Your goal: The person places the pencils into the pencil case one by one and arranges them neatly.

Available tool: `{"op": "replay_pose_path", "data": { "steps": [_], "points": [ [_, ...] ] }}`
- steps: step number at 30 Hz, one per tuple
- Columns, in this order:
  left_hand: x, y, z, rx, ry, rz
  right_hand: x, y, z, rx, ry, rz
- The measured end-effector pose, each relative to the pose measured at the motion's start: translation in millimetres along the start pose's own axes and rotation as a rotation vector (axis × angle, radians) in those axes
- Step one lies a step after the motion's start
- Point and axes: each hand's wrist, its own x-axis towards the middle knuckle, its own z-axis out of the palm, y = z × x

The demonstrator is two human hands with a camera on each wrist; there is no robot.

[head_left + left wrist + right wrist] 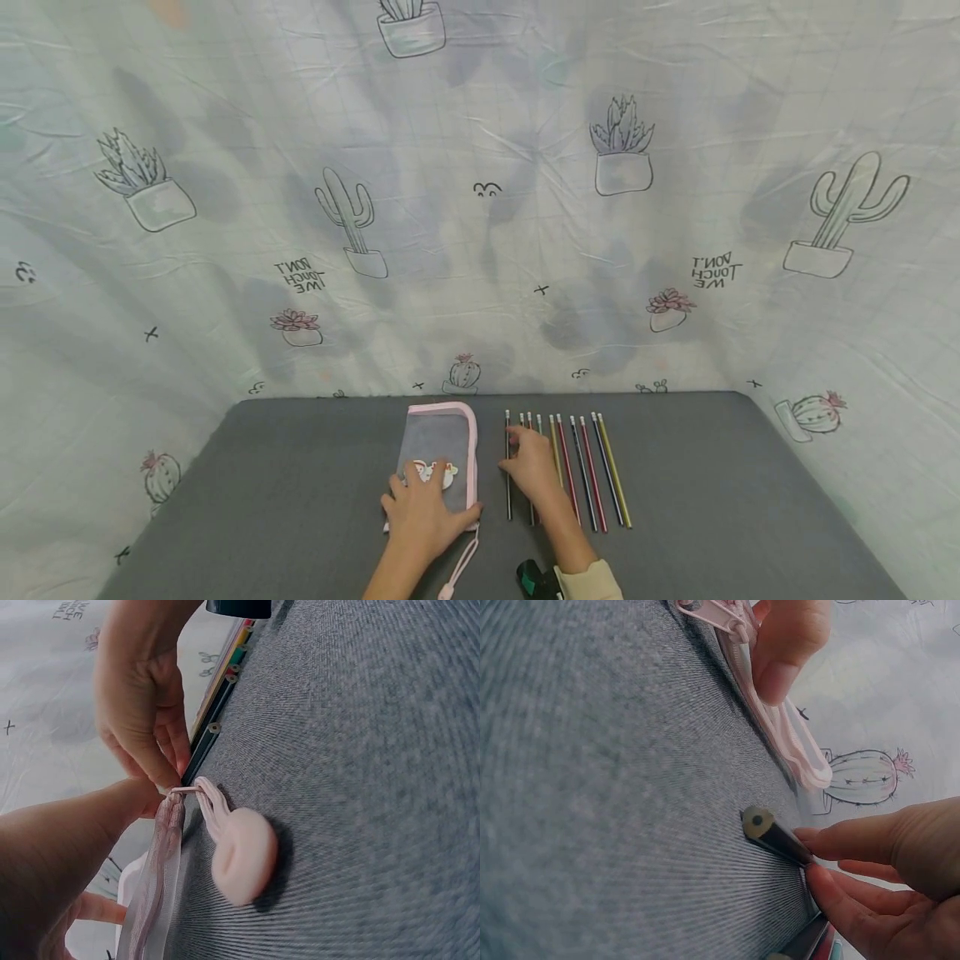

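A grey pencil case (435,435) with pink zip edging and a white cartoon patch lies flat left of centre. My left hand (422,512) rests on its lower half, fingers spread and thumb by the zipped edge. From the near corner trails a pink wrist strap (465,560), whose rounded end (244,859) lies on the cloth in the left wrist view. To the right of the case, my right hand (534,468) pinches a dark pencil (776,836) between thumb and fingers. That pencil is leftmost in a row, its unsharpened end close over the cloth.
Several more pencils (592,471) in yellow, red and dark colours lie side by side right of the held one, white erasers at the far ends. A black device (534,579) sits by the right wrist. A cactus-printed curtain (487,250) stands behind the grey table (300,500).
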Motion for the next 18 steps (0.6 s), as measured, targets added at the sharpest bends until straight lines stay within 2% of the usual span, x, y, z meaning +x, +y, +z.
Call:
{"op": "replay_pose_path", "data": {
  "steps": [11,18],
  "points": [
    [0.3,-1.3,-0.6,0.001,-0.017,-0.006,0.3,0.3,-1.5,-0.028,-0.026,0.004],
    [1.4,-0.3,-3.9,-0.002,-0.057,-0.026,0.7,-0.9,-3.6,-0.032,-0.011,-0.012]
  ]
}}
